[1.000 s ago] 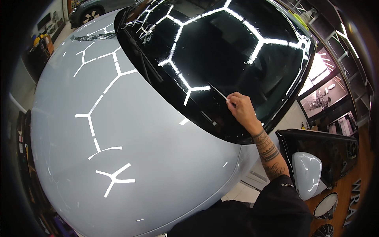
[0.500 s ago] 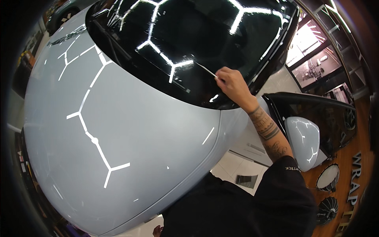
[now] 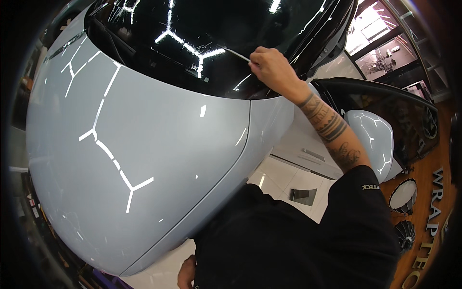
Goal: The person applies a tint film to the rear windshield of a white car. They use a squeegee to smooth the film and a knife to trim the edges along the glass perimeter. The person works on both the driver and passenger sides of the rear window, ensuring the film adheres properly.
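Note:
My right hand (image 3: 269,70) reaches over the lower corner of a car's dark windshield (image 3: 231,24). Its fingers are closed on one end of a thin pale tool (image 3: 236,54), long and narrow from this angle. The tool's far tip lies at or just over the glass, beside a bright light reflection; contact cannot be made out. Below the glass spreads the glossy grey-blue hood (image 3: 178,139). At the lower edge my left hand (image 3: 187,273) hangs low beside my black shirt, in front of the hood's edge. Part of it is hidden, and its fingers do not show well.
A grey-blue side mirror (image 3: 369,139) stands right of my forearm, by a dark side window (image 3: 404,118). A dark sheet-like piece (image 3: 303,196) lies on the pale tiled floor (image 3: 276,180). Round drum-like parts (image 3: 403,196) sit by a wooden surface at the far right.
The view has shifted, so the hood and windshield sit higher in the picture. My right hand still grips the tool near the glass. More of my left hand shows at the lower edge.

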`<action>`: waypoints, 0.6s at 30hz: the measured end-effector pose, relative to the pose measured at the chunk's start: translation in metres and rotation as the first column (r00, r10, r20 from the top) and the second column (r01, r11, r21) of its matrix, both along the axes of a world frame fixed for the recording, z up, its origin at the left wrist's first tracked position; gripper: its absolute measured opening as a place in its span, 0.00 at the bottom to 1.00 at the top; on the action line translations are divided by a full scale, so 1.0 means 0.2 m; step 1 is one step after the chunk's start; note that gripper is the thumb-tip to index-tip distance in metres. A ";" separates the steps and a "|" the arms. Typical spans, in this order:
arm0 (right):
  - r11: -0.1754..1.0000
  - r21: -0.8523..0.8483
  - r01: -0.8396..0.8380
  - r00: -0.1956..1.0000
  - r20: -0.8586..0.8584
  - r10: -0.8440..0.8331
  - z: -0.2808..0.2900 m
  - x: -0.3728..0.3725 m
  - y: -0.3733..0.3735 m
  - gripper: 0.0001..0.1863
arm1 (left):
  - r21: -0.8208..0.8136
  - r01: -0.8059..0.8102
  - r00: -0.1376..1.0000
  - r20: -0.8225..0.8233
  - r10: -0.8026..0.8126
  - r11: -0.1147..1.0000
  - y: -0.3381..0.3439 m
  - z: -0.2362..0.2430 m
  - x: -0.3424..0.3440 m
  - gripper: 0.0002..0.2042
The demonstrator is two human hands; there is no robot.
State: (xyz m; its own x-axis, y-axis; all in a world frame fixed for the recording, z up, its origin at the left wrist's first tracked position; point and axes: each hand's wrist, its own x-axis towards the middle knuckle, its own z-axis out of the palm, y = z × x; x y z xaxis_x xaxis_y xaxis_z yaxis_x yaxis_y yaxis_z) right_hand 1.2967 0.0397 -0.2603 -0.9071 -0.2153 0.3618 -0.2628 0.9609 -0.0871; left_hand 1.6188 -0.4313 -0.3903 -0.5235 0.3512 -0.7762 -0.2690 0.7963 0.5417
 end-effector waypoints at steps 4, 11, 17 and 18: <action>0.999 -0.045 -0.022 0.999 0.034 0.023 0.01 0.10 0.08 0.06 | 0.248 0.111 0.992 0.031 -0.122 0.962 0.01 0.26 -0.22 0.13; 0.999 -0.007 -0.034 0.998 0.057 0.034 0.01 0.20 0.15 0.06 | 0.426 0.428 0.839 -0.514 -0.176 0.797 0.28 0.63 -0.79 0.11; 0.999 -0.030 -0.020 0.999 0.024 0.021 -0.01 0.23 0.22 0.05 | 0.384 0.427 0.552 -0.828 0.100 0.819 0.94 0.61 -1.35 0.05; 0.999 -0.045 -0.027 0.999 0.043 0.029 0.00 0.21 0.18 0.06 | 0.400 0.407 0.504 -0.848 0.164 0.821 1.02 0.56 -1.42 0.05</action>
